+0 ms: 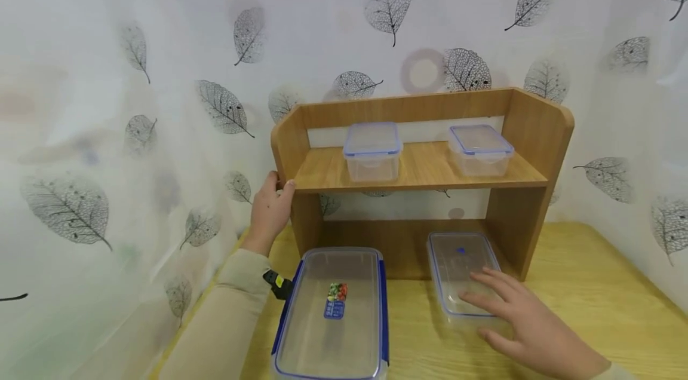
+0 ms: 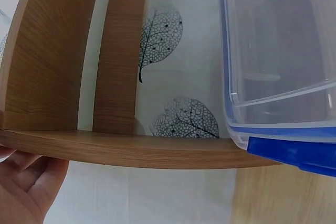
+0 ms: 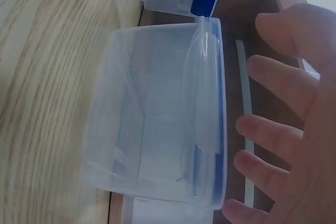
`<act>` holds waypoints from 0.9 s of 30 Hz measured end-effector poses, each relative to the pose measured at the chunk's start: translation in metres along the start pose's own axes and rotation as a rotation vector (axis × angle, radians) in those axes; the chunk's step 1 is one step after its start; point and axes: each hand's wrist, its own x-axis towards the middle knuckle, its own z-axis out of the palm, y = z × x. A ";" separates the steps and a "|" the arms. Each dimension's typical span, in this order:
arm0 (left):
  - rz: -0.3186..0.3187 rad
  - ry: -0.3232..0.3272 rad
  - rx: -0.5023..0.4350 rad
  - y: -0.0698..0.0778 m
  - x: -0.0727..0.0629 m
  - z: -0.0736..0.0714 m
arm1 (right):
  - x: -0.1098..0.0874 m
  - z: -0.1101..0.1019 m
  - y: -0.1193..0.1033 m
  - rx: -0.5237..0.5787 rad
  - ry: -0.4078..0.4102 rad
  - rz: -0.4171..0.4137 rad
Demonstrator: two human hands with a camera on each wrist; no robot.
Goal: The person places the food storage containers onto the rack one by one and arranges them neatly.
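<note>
My left hand holds the left side panel of a small wooden desk shelf, thumb on its front edge and fingers behind. In the left wrist view, the left fingers curl at the panel's edge. My right hand hovers with spread fingers over a clear lidded food container at the shelf's lower right. The right wrist view shows the fingers apart from that container's lid edge. A larger clear food container with blue side clips stands before the shelf's left part.
Two small clear containers, one left and one right, sit on the upper board. The yellow wood-grain table carries everything. Leaf-patterned sheeting covers the walls close behind and to the left.
</note>
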 end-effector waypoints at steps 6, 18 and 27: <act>0.007 -0.008 -0.007 0.001 0.002 0.004 | 0.000 -0.001 0.001 -0.038 -0.008 -0.019; 0.010 0.000 -0.014 0.004 0.001 0.001 | -0.001 0.003 0.003 -0.088 -0.008 -0.080; -0.002 0.014 0.008 0.001 -0.002 0.000 | -0.001 0.008 0.004 -0.073 -0.013 -0.091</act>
